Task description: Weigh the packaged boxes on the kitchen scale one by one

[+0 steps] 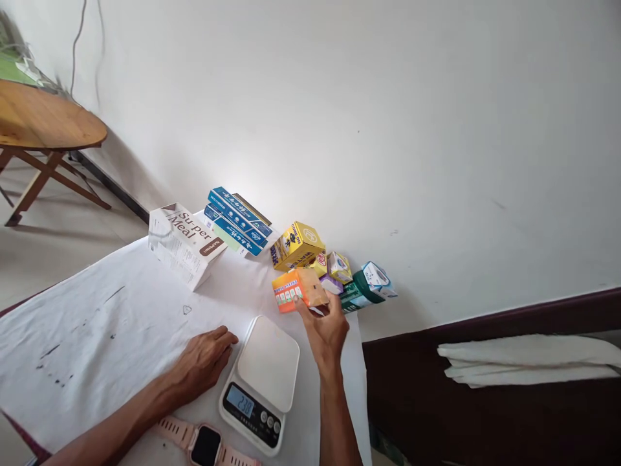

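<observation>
My right hand (326, 325) grips an orange box (299, 289) between thumb and fingers, beyond the scale and close to several small packages. My left hand (208, 355) rests on the white cloth just left of the scale, its fingers curled together, with nothing seen in them. Between my forearms lies a white kitchen scale (270, 362) with a bare platform; its lit display (240, 401) appears to read 238. A smartwatch with a pink strap (206, 445) lies at the near edge of the view, below the scale.
Along the wall stand a white "Su-per Meal" box (184, 243), blue boxes (237, 223), a yellow box (297, 246), smaller yellow-and-white boxes (339, 267) and a dark green container (361, 292). A blue-and-white box (378, 278) touches it. A round wooden table (48, 120) stands far left.
</observation>
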A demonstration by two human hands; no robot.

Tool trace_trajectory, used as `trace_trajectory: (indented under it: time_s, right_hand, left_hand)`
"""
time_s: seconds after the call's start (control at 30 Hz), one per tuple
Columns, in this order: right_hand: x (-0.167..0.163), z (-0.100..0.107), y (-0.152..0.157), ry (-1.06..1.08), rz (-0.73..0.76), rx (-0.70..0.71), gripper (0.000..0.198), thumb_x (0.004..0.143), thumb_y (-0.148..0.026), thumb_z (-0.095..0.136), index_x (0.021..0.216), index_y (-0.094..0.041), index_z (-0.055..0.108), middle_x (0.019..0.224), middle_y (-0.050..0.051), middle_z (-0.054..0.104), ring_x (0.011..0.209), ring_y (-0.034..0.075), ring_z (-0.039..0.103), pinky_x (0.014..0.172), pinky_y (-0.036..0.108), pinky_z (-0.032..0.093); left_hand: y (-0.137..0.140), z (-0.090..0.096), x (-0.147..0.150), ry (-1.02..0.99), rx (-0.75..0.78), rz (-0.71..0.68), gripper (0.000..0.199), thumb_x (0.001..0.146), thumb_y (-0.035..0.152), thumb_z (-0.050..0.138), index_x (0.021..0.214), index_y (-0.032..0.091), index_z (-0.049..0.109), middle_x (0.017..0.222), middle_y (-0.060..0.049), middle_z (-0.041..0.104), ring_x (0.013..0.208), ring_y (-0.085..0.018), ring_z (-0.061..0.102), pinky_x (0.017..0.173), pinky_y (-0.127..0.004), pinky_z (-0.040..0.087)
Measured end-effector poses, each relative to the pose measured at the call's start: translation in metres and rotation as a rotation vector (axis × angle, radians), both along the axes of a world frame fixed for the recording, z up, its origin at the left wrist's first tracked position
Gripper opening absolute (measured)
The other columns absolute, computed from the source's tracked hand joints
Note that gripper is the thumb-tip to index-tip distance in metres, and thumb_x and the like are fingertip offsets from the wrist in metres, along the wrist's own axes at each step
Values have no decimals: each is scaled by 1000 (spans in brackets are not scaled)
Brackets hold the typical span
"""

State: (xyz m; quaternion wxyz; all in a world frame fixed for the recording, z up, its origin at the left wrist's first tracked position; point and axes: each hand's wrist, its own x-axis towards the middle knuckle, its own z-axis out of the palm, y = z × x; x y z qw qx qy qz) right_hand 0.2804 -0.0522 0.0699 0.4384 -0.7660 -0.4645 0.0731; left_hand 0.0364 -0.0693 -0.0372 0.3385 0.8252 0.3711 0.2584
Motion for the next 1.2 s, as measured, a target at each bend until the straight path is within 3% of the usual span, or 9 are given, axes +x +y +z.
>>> trace_trajectory:
  time_s: [0.17,0.33,0.47,0.63,0.73,0.8,0.93,1.07,1.2]
  right_hand:
    - [17,-34,60,-130,-58,-61,75,59,-64,71,115,-13,65,99,20,77,93,39,72,86,51,54]
    - [24,-49,75,-190,-75,-90,75,63,-66,70,116,-14,64,105,22,75,100,41,70,89,51,52]
    - [18,-40,67,-224,-34,-97,89,63,-66,74,128,-7,57,121,28,67,116,45,63,97,55,49]
    - [-44,-11,51,-383,187,158,97,76,-64,74,148,-10,40,152,29,44,144,42,38,117,59,32]
    - [-102,-4,56,-140,534,47,96,74,-64,78,149,-18,39,149,21,49,139,35,48,112,54,42]
    - [-136,-6,68,-22,614,-11,105,66,-63,85,148,-18,37,152,21,47,141,34,47,113,53,42]
    - [-171,-15,94,80,654,14,96,64,-53,88,139,-18,41,137,19,61,128,32,59,107,50,48]
    - [-177,-16,101,102,649,19,64,68,-42,85,117,-22,50,111,10,73,103,27,69,93,44,55]
    - [-177,-14,96,113,599,25,55,65,-42,84,105,-23,51,99,6,74,90,24,71,84,40,57]
  left_hand:
    - [-2,-6,2,-21,-21,8,27,100,16,39,111,23,63,102,-5,67,89,-20,68,79,-30,51]
    - [-2,-5,3,12,-56,15,25,101,16,39,109,24,62,97,-5,64,86,-19,66,79,-29,51]
    - [-3,0,3,39,-61,4,24,102,17,40,109,23,62,97,-5,63,84,-20,65,79,-29,50]
    - [-3,0,4,55,-53,4,21,102,17,41,107,23,61,96,-5,63,84,-19,64,78,-29,50]
    - [-3,-2,4,52,-52,12,21,101,16,42,106,22,61,95,-5,62,85,-20,64,78,-29,51]
    - [-2,-2,4,39,-53,11,22,101,15,41,107,22,61,96,-5,62,86,-20,65,79,-30,51]
    - [-1,1,2,58,-42,-3,22,100,13,40,103,21,60,95,-5,63,85,-20,64,77,-30,51]
    - [2,3,2,121,-21,-15,19,100,13,41,97,20,58,95,-6,64,83,-19,64,74,-29,50]
    - [3,4,2,156,-8,-19,17,99,13,42,94,20,57,96,-7,64,83,-20,64,73,-30,49]
